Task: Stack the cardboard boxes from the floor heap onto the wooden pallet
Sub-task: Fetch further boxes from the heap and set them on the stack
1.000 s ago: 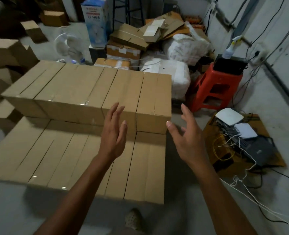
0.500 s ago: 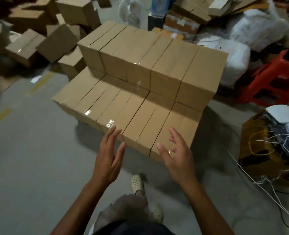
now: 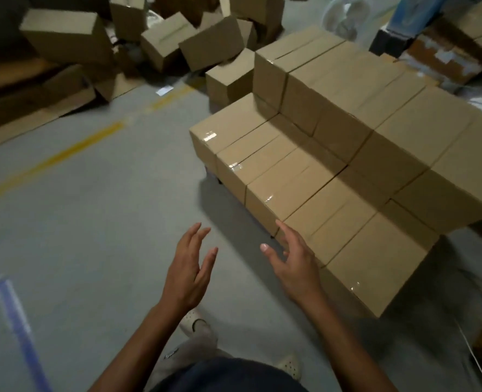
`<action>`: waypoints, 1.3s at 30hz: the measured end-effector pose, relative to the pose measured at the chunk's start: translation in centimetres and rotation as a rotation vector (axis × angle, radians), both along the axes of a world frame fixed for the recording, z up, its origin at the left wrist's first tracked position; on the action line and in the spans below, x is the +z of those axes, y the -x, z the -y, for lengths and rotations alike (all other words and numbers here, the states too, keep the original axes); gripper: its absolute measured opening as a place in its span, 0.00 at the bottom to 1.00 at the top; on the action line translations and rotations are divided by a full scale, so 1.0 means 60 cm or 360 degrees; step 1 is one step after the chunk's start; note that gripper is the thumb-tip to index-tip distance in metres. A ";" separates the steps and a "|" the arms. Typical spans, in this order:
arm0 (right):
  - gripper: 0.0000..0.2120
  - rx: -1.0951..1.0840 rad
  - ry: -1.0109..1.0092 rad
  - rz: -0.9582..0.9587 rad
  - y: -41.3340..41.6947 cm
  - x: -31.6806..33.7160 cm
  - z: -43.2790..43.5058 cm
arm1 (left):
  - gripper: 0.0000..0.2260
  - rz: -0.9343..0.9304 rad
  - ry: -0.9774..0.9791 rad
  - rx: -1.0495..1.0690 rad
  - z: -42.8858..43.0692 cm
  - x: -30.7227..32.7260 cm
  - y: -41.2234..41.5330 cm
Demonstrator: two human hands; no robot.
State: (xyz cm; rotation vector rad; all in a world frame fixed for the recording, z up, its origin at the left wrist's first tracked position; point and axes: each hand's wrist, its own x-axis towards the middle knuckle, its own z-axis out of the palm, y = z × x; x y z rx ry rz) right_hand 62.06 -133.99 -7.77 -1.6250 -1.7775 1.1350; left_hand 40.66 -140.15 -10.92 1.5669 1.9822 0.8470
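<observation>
Taped brown cardboard boxes stand in a stepped stack on the right: a lower front row and a taller row behind. The pallet beneath is hidden, apart from dark feet at the stack's near edge. A loose heap of boxes lies on the floor at the upper left. My left hand hangs open over bare floor, holding nothing. My right hand is open too, fingers spread, just in front of the stack's near corner; I cannot tell if it touches.
Grey concrete floor with a yellow line spreads to the left. Flattened cardboard lies at the far left. A blue-edged mat sits at the lower left. My feet in pale shoes show below. A white fan stands behind the stack.
My view has swung left and back from the stack, bringing the floor heap into sight. Both hands have come away from the boxes and stay open, holding nothing.
</observation>
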 end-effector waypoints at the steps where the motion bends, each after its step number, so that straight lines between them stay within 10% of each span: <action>1: 0.30 0.0021 -0.0004 0.0004 0.038 -0.004 -0.015 | 0.30 0.0004 0.0011 0.0024 -0.005 -0.004 0.037; 39: 0.27 0.0430 -0.0194 -0.0110 0.994 0.025 -1.011 | 0.29 -0.0007 -0.0201 0.0517 -0.917 0.051 0.980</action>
